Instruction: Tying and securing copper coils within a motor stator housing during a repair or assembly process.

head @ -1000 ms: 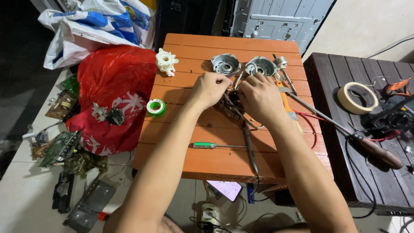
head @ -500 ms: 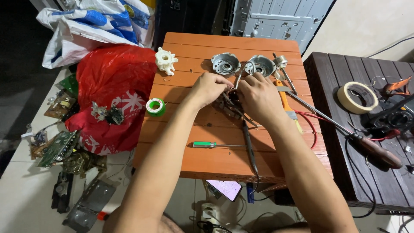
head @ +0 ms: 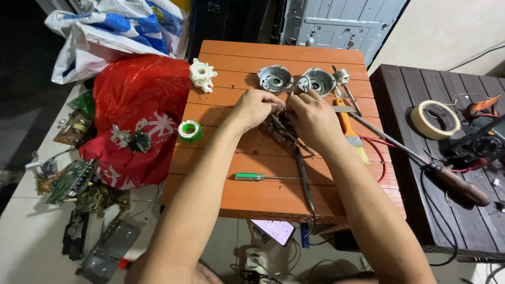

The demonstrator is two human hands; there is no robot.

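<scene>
My left hand [head: 254,108] and my right hand [head: 312,117] meet over the middle of an orange slatted table [head: 247,192]. Both are closed around a small dark metal part with wires [head: 280,128], which they mostly hide. Just beyond the fingers lie two round grey metal motor housings [head: 275,79] [head: 316,80]. A black cable [head: 304,181] runs from under my right hand toward the table's near edge.
On the table: a white plastic gear piece [head: 202,74], a green tape roll [head: 190,130], a green-handled screwdriver [head: 259,177], an orange-handled brush [head: 351,130]. A long screwdriver [head: 421,158] and masking tape [head: 435,119] lie on the dark table at right. A red bag [head: 137,105] and circuit boards [head: 71,179] sit left.
</scene>
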